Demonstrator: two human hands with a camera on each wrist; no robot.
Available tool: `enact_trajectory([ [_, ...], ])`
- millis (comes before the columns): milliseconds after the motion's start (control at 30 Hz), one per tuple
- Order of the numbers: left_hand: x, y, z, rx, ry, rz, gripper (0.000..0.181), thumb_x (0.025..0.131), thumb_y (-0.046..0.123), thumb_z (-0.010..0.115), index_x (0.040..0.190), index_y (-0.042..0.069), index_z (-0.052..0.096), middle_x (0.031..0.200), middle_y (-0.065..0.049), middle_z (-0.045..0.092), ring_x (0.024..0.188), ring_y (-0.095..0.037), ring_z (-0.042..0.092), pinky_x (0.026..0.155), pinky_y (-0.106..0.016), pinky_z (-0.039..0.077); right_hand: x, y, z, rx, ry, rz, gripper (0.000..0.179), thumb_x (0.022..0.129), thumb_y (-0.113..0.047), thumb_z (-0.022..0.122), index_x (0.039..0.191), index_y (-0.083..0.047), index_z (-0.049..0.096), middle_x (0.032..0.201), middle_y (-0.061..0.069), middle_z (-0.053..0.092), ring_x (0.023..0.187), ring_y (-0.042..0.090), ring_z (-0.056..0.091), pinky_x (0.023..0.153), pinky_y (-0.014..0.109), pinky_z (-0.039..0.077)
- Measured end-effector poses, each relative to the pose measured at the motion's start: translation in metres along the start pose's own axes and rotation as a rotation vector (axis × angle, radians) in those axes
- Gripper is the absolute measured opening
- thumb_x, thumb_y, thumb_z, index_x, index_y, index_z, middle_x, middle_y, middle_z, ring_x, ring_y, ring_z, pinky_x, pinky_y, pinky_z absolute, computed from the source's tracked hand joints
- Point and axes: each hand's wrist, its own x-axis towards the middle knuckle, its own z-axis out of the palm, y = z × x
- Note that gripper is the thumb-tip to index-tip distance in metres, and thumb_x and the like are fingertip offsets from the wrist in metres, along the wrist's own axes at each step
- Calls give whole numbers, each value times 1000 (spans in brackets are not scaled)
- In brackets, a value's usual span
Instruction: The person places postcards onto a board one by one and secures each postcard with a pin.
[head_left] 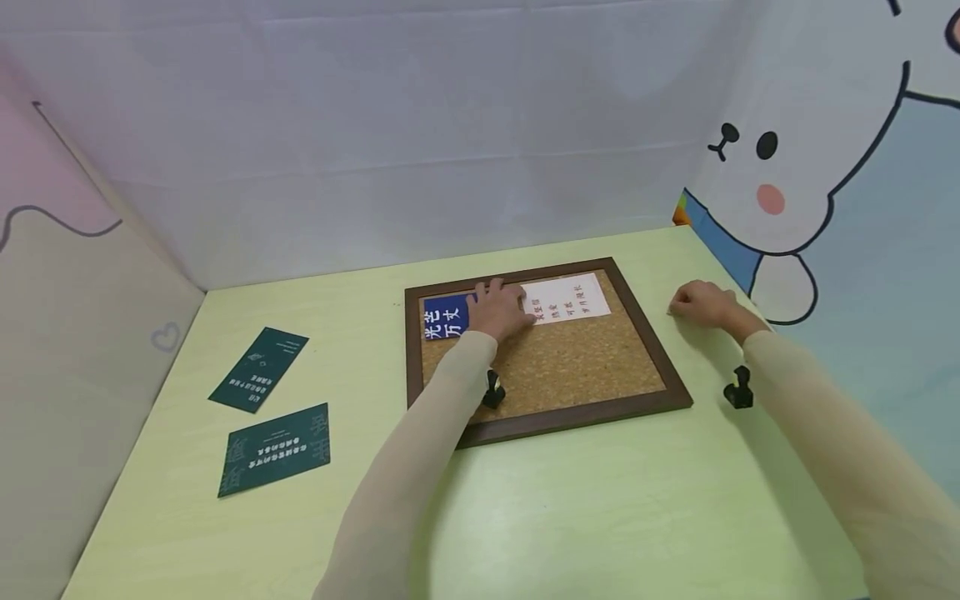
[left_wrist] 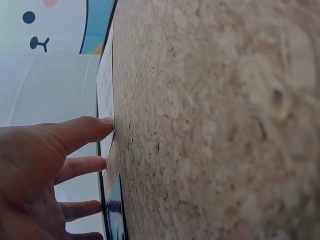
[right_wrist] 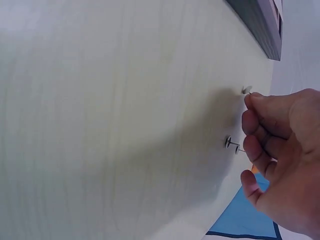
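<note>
1. Far left: 2 dk green cards, one [head_left: 258,369] by the table's [head_left: 540,525] left edge, long axis slanting away from it; the other [head_left: 274,451] just nearer the front edge; both well apart from either hand.
2. Mid-table, twd far edge: corkboard [head_left: 585,367] w/ dk brown rim [head_left: 651,350]; L sleeve [head_left: 408,475] hides its near-L corner.
3. Blue card [head_left: 444,317] in board's far-L corner; partly under/behind L hand, so its R end can't be seen.
4. L hand [head_left: 497,311]: fingers spread, not clamped on anything; thumb touches white card's L end.
5. White card [head_left: 566,298] along board's far edge, reaching nr far-R corner; long axis runs w/ that edge; L hand is nearer, R hand lies off its R end, w/ board's R rim btwn.
6. R hand [head_left: 702,302] on table's R side, nr R edge, off the board; tips together, apparently pinching a tack [right_wrist: 245,90], tho blurry; 2 loose tacks, one [right_wrist: 228,142] just beside the other [right_wrist: 237,149], under the fingers.
</note>
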Motion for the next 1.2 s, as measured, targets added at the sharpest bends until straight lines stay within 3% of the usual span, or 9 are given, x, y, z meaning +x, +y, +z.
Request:
enact_trajectory([
  [133,0,1,1,-15,-3,0,42,90,43,68,127,24,62,155,-10,34,143,-37,24,113,-59,21,0,1,-3,17,-27,15,26,95,-16,52,97,4,68,90,17,64,80,29,52,82,62,32],
  [433,0,2,4,-18,-3,2,42,90,44,67,126,24,62,155,-9,34,143,-37,26,113,-59,22,-2,2,-2,12,44,54,25,93,-19,58,97,2,71,93,19,67,81,30,55,77,54,35],
  [633,-1,1,5,-10,-12,-3,41,90,45,67,126,26,62,156,-8,34,143,-36,25,113,-59,22,-4,2,0,4,65,53,27,94,-22,58,98,2,72,86,14,67,75,26,54,71,45,33],
  [800,0,0,5,-9,-9,-1,44,90,44,67,129,26,60,156,-8,33,143,-35,25,113,-59,21,-5,1,-2,-14,83,45,33,96,-23,52,104,3,71,82,13,68,71,26,55,79,57,34],
  [933,2,-1,5,-5,-8,-5,44,91,44,66,131,26,60,157,-7,32,143,-35,25,113,-58,21,-4,-2,-1,-77,100,27,35,96,-28,55,103,1,72,84,13,70,72,27,57,86,70,27],
  [1200,3,-2,6,-17,-10,-7,43,90,43,67,129,25,61,157,-9,32,143,-36,26,113,-59,22,-1,-12,10,-147,178,44,29,93,-28,62,93,-1,75,73,10,69,68,27,55,88,67,26],
])
